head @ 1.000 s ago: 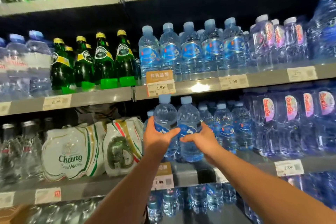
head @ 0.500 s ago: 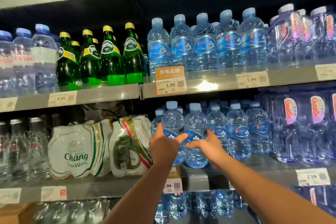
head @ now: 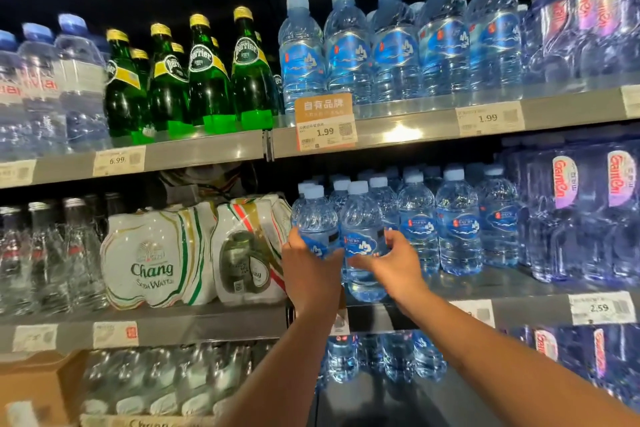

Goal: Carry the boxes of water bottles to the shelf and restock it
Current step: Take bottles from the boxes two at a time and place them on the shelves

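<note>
**K:** Store aisle, drinks shelving, several tiers. Middle shelf point(head: 519, 291) carries the small blue-label water at its front edge, right of the Chang soda packs point(head: 156, 256). Green glass bottles point(head: 207, 80) sit one tier up.

**M:** Where are the bottles being stocked?

**K:** Two small water bottles, side by side and touching, at the front edge of that middle shelf, at the left end of the blue-label row. Left bottle point(head: 317, 225) is in the left hand point(head: 311, 274), right bottle point(head: 363, 246) in the right hand point(head: 394, 267). Can't tell if the bases are down on the shelf yet.

**M:** Grip state?

**K:** Left hand wrapped round the lower body of its bottle, thumb across the label. Right hand cupping its bottle from the right, fingers point(head: 393, 239) on the label band, thumb under; looks like a lighter hold.

**M:** Handling?

**K:** Thin PET, full, so likely stiff enough but smooth and a bit slippery. Light for one hand. Best hold is mid-body at the label, as now; squeezing higher would probably dent the ribs.

**M:** Arm pose?

**K:** Both forearms reach up and forward from the bottom of view, converging at the shelf edge, wrists about level.
</note>
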The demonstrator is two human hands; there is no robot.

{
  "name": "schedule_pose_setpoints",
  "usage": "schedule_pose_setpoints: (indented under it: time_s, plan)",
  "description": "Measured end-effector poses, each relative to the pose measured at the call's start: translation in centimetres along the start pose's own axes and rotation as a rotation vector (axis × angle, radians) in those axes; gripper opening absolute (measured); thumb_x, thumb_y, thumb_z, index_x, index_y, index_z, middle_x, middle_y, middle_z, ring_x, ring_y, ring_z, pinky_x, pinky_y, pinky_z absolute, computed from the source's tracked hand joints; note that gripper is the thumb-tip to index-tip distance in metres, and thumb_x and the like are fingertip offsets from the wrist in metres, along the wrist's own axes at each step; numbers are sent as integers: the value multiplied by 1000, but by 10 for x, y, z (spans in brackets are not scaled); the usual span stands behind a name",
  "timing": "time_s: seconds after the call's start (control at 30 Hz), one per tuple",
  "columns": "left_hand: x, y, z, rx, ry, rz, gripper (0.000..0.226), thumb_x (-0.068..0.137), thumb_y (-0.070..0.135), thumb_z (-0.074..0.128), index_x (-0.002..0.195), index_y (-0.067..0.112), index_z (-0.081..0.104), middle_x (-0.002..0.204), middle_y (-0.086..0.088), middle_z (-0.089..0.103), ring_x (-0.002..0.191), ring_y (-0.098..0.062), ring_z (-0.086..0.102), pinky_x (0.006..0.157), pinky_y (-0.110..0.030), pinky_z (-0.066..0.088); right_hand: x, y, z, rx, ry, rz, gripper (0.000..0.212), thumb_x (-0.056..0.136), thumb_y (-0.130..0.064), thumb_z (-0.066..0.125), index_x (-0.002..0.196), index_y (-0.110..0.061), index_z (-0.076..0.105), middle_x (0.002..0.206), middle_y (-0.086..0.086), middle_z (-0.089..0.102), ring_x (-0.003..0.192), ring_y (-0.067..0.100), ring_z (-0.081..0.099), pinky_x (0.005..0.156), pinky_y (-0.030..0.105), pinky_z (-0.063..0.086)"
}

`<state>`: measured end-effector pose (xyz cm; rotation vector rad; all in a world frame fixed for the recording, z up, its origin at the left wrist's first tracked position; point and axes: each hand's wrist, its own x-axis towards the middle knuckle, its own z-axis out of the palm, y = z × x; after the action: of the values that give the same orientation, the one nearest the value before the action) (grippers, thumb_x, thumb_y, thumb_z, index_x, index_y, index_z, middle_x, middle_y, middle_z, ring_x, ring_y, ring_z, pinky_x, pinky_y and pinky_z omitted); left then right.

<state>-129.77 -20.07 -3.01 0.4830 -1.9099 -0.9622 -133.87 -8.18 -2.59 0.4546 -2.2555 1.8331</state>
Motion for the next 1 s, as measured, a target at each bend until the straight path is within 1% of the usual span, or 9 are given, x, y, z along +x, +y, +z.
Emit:
schedule_pose_setpoints:
  time_s: [0.07,0.17,0.3,0.4,0.6,0.67,0.8,0.9,1.0]
  plan:
    - [0,-3,1,51,-5,31,55,65,34,78,112,17,56,97,1,58,91,-16,56,69,-28,51,0,2,1,-11,-17,-15,47,66,-28,85,96,-14,52,83,-5,55,67,10,52,52,20,38]
    - [-2,-4,0,122,-10,65,51,65,17,70,113,23,53,103,5,54,92,-7,39,74,-21,41,-1,4,2,-43,-46,-25,48,66,-26,85,100,-10,56,91,3,62,71,16,58,50,20,39]
    - [-6,-4,-5,135,-29,72,59,73,16,74,124,20,47,113,2,50,105,-14,46,80,-20,39,1,4,4,-92,-47,-19,42,64,-22,84,92,-11,56,91,7,66,79,24,63,65,33,51]
    - [-7,-6,-8,201,-65,51,64,80,30,72,133,14,39,125,-1,45,116,-15,42,89,-20,38,-1,1,5,-149,-45,-5,55,62,-30,86,102,-13,53,99,4,63,87,22,62,75,37,52]
    - [-5,-11,-16,232,-40,26,68,81,35,72,135,10,38,128,-3,46,121,-20,42,98,-27,39,-8,-4,10,-181,-45,-5,65,60,-41,85,107,-6,57,102,8,65,92,26,65,80,46,55]
    - [-5,-11,-19,232,-40,10,68,81,36,72,135,9,39,127,-4,46,121,-20,42,96,-28,40,-9,-5,12,-169,-65,-7,65,60,-43,85,109,-12,56,104,6,65,89,25,66,78,47,56]
    - [-5,-12,-23,194,-16,20,73,76,35,76,136,13,40,122,-3,49,118,-22,46,89,-32,44,-12,-3,13,-116,-75,-25,53,65,-39,84,105,-18,57,104,0,64,93,21,63,85,41,54]
    - [-6,-16,-25,202,-18,58,72,74,33,77,134,15,43,121,-3,47,114,-22,49,83,-29,45,-14,-4,11,-98,-91,-62,52,69,-30,84,111,-14,60,93,-6,62,82,14,58,77,30,49]
    - [-5,-19,-25,221,-4,58,68,72,32,78,130,15,48,126,-4,45,111,-23,54,82,-32,50,-13,-4,10,-85,-115,-42,50,69,-26,84,112,-21,58,90,-8,60,82,12,57,77,28,49]
